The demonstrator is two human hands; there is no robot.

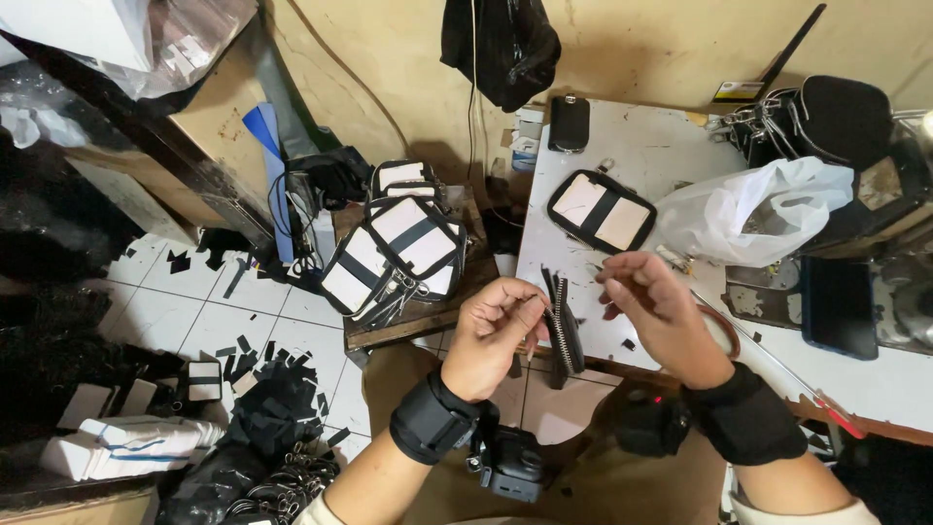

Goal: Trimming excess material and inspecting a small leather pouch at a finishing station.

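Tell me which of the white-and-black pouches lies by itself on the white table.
The flat pouch just beyond the right hand lies alone on the white table, panel up. The other pouches are heaped on the low wooden stand left of it.

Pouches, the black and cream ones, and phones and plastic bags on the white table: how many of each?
Black and cream pouch: 1
Dark phones: 2
White plastic bag: 1
Total: 4

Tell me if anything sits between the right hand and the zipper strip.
Nothing visible does. The left hand holds the black zipper strip upright, and the right hand is just beside it, with only open air between them.
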